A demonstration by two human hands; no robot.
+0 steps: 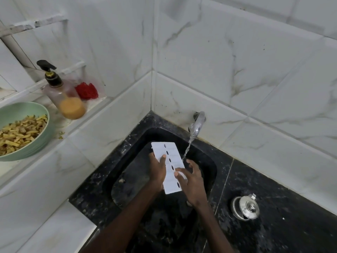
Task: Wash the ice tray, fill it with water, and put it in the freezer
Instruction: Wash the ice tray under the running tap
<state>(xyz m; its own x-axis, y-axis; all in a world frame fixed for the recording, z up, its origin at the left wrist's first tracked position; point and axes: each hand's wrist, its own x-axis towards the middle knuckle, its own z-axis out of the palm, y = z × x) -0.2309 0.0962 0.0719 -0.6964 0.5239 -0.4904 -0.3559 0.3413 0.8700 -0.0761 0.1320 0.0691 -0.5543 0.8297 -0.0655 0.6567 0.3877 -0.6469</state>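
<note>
A white ice tray (168, 156) with a row of dark oval holes down its middle is held over the black sink (127, 179), turned underside up. My left hand (158, 169) grips its left edge, thumb on top. My right hand (192, 181) rests on the tray's lower right side with its fingers spread across the surface. A steel tap (196, 125) on the wall runs a thin stream of water (187, 152) that falls just right of the tray, beside my right hand.
A pump bottle of orange soap (63, 95) and a red scrubber (86, 90) stand on the tiled ledge at left. A green bowl (36, 141) of yellow strips sits there too. A steel lid (246, 208) lies on the black counter at right.
</note>
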